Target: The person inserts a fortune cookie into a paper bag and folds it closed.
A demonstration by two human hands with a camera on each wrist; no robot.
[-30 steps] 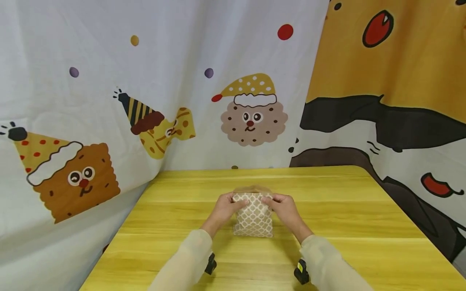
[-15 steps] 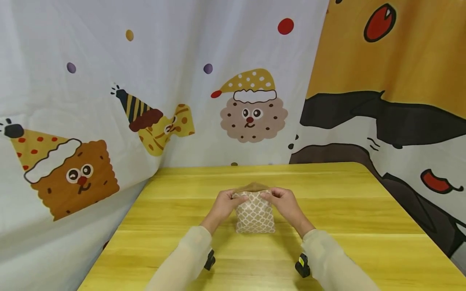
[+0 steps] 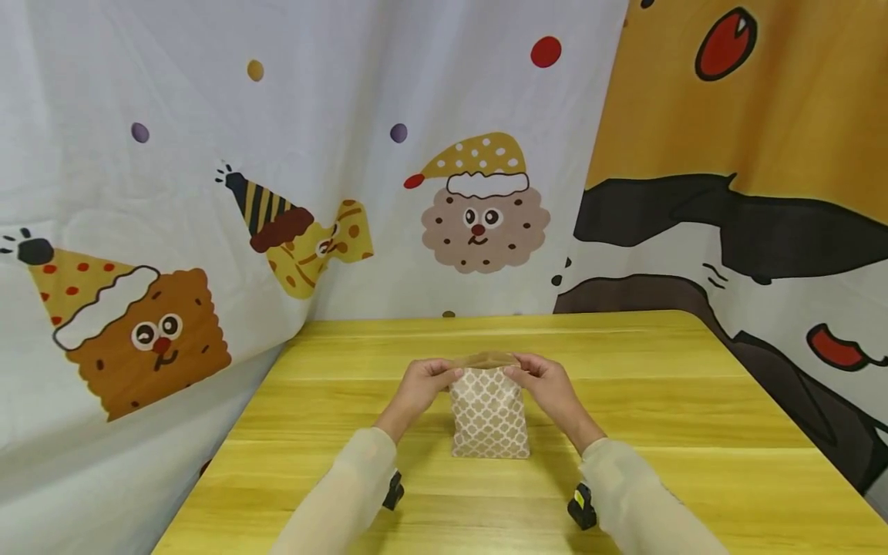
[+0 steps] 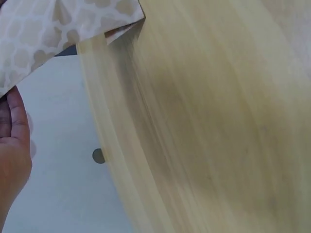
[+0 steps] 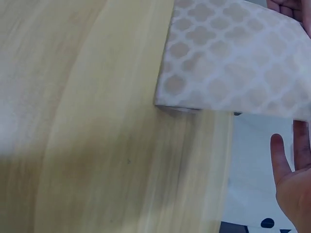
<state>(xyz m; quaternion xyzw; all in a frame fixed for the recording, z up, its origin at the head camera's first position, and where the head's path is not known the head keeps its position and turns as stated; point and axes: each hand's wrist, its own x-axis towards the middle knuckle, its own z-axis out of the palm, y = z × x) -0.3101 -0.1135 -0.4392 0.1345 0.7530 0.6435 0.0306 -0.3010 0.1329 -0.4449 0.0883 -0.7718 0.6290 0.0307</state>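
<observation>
A tan paper bag [image 3: 489, 416] with a white lattice pattern is held over the middle of the table, its mouth at the top and slightly parted. My left hand [image 3: 422, 387] pinches the bag's upper left corner between thumb and fingers. At the upper right corner, my right hand [image 3: 551, 388] pinches the rim the same way. In the left wrist view the bag [image 4: 53, 29] shows at the top left, with part of the left hand [image 4: 15, 145] below it. The right wrist view has the bag [image 5: 228, 58] at the upper right; what is inside is hidden.
A yellow wood-grain table [image 3: 333, 432] stretches beneath both hands. Behind it and to the left hangs a white curtain [image 3: 361, 92] printed with cartoon biscuits. Small black devices [image 3: 581, 506] are worn at the wrists.
Both hands keep their grip on the bag. The bag has shifted slightly right, its lower edge tipping up and then coming back down. The left hand's thumb now covers less of its front.
</observation>
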